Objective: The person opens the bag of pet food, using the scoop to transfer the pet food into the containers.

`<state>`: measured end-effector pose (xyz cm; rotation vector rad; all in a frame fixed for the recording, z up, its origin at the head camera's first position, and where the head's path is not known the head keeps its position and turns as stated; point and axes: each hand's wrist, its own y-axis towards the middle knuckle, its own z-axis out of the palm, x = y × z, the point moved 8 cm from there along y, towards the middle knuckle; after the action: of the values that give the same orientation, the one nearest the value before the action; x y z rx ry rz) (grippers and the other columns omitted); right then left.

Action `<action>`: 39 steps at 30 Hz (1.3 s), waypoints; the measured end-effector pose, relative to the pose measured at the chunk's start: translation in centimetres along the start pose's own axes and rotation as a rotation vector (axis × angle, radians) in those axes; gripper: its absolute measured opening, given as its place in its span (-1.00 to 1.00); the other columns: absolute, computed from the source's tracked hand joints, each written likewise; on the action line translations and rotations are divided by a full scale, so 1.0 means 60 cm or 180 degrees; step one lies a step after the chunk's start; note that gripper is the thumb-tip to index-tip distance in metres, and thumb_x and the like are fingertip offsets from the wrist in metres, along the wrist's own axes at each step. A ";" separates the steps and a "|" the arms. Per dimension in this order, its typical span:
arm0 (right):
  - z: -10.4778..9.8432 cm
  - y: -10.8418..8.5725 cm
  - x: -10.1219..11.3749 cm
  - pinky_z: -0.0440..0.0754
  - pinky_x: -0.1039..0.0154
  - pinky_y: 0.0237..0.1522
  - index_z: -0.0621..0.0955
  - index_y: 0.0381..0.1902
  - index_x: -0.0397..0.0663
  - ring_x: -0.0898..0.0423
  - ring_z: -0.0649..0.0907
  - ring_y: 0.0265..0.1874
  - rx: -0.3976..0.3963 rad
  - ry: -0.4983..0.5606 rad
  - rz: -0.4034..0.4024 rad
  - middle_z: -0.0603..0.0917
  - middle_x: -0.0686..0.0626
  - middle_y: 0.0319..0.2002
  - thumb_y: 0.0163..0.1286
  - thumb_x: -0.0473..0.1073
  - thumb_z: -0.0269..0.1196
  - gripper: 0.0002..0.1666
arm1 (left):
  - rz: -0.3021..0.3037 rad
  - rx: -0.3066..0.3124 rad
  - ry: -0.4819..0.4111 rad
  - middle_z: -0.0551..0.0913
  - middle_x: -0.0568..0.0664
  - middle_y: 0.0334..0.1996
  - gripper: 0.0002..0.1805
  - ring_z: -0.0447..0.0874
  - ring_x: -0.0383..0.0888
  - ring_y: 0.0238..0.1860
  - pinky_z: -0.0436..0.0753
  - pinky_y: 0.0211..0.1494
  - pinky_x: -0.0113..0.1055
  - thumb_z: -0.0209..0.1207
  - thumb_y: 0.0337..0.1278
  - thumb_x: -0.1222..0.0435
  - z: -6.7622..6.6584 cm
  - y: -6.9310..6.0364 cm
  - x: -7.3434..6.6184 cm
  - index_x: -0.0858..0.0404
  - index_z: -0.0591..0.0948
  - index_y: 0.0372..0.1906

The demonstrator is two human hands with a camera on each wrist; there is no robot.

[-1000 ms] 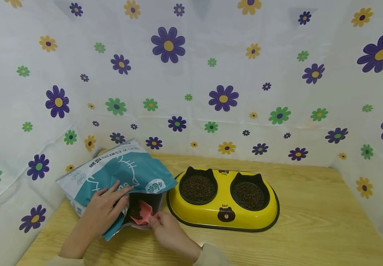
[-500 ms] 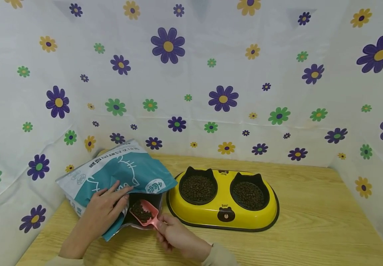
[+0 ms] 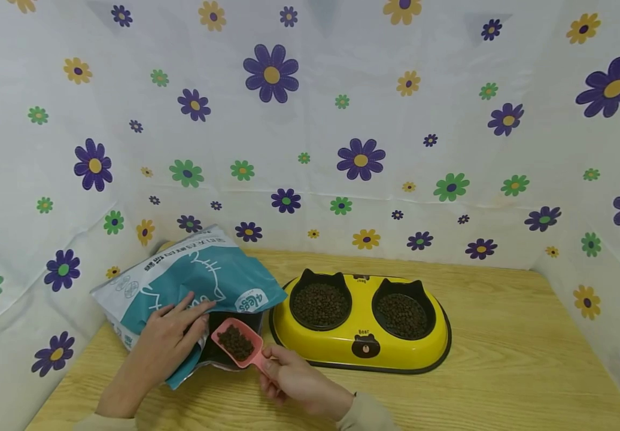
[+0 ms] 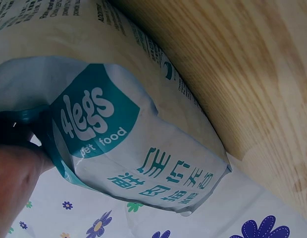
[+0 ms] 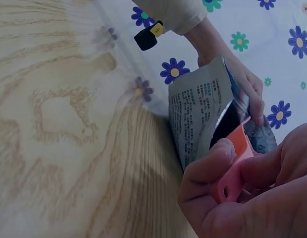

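Note:
A teal and white pet food bag (image 3: 251, 281) lies on its side, its mouth facing right. My left hand (image 3: 167, 341) holds it near the mouth, fingers laid over the teal panel; its thumb is hidden in the head view. In the left wrist view, part of that hand (image 4: 17, 183) meets the teal edge of the bag (image 4: 158, 163). My right hand (image 3: 304, 380) pinches the handle of a pink scoop (image 3: 257, 342) between thumb and fingers. Brown kibble (image 3: 236, 342) fills much of the scoop, which sits at the bag's mouth. The right wrist view shows the fingers around the handle (image 5: 228, 186).
Right of the bag stands a yellow double feeder (image 3: 323, 348) with black cat-eared rims. Its left bowl (image 3: 321, 304) and right bowl (image 3: 404, 314) both contain kibble. A flowered white sheet (image 3: 310, 120) surrounds the wooden table (image 3: 509, 341) at the back and sides.
The pink scoop has come up and to the right from inside the bag to its mouth, and its kibble is now plainly visible. My left hand and the bag have stayed put.

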<state>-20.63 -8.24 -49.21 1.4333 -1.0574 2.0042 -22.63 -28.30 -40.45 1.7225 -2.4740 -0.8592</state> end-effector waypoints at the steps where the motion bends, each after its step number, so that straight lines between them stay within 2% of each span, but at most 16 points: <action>1: -0.001 -0.001 0.000 0.36 0.36 -0.59 0.49 -0.05 -0.22 0.14 0.40 -0.56 0.0006 -0.0025 0.0015 0.51 -0.01 -0.47 0.67 -0.24 -0.09 -0.78 | -0.0013 0.0015 0.0016 0.71 0.12 0.21 -0.66 0.58 0.31 0.32 0.51 0.20 0.35 0.11 0.51 0.22 0.000 -0.001 0.001 0.11 0.70 0.23; 7: -0.009 -0.009 0.004 0.36 0.35 -0.58 0.48 0.02 -0.24 0.13 0.40 -0.55 0.0143 -0.0019 0.0014 0.51 -0.01 -0.45 0.68 -0.22 -0.09 -0.76 | -0.0080 0.0096 0.0049 0.69 0.13 0.24 -0.65 0.56 0.31 0.34 0.50 0.22 0.36 0.09 0.53 0.19 0.001 -0.003 0.006 0.08 0.69 0.25; 11: -0.024 -0.022 0.011 0.34 0.34 -0.56 0.47 0.05 -0.28 0.13 0.39 -0.53 0.0204 -0.0013 -0.0011 0.50 -0.01 -0.44 0.69 -0.20 -0.10 -0.73 | -0.0023 0.0061 0.0025 0.69 0.13 0.23 -0.66 0.57 0.31 0.33 0.51 0.21 0.35 0.10 0.52 0.20 0.000 -0.002 0.002 0.09 0.69 0.24; 15: -0.050 -0.037 0.020 0.36 0.35 -0.55 0.47 0.06 -0.28 0.14 0.40 -0.53 0.0161 -0.0045 -0.0029 0.51 0.00 -0.42 0.69 -0.17 -0.10 -0.70 | 0.0010 0.0006 0.0036 0.71 0.13 0.21 -0.66 0.59 0.31 0.31 0.53 0.19 0.34 0.13 0.49 0.23 0.000 -0.002 0.001 0.09 0.70 0.23; 22: -0.111 -0.068 0.041 0.34 0.32 -0.52 0.43 0.09 -0.31 0.16 0.41 -0.54 0.0123 -0.0089 -0.0191 0.52 0.00 -0.40 0.70 -0.16 -0.13 -0.69 | -0.0054 0.0072 0.0030 0.70 0.12 0.22 -0.66 0.57 0.30 0.33 0.50 0.21 0.36 0.12 0.51 0.19 0.001 -0.001 0.001 0.07 0.69 0.24; 27: -0.166 -0.095 0.048 0.35 0.33 -0.51 0.41 0.06 -0.27 0.16 0.42 -0.53 -0.0060 -0.0155 -0.0273 0.51 0.01 -0.40 0.71 -0.15 -0.13 -0.72 | -0.0084 0.0080 0.0009 0.70 0.12 0.23 -0.66 0.57 0.30 0.33 0.49 0.22 0.36 0.12 0.50 0.19 0.003 -0.002 0.002 0.08 0.69 0.25; 39: -0.293 -0.166 0.033 0.35 0.39 -0.54 0.39 0.08 -0.26 0.20 0.41 -0.55 -0.0677 -0.0265 -0.0146 0.52 0.06 -0.41 0.72 -0.10 -0.17 -0.68 | -0.0084 0.0099 0.0007 0.69 0.12 0.23 -0.65 0.55 0.31 0.34 0.49 0.23 0.36 0.10 0.52 0.18 0.004 0.001 0.004 0.08 0.68 0.26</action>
<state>-24.31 11.61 -47.04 1.4239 -1.2214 1.7547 -22.87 -28.40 -40.67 1.7684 -2.4821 -0.8249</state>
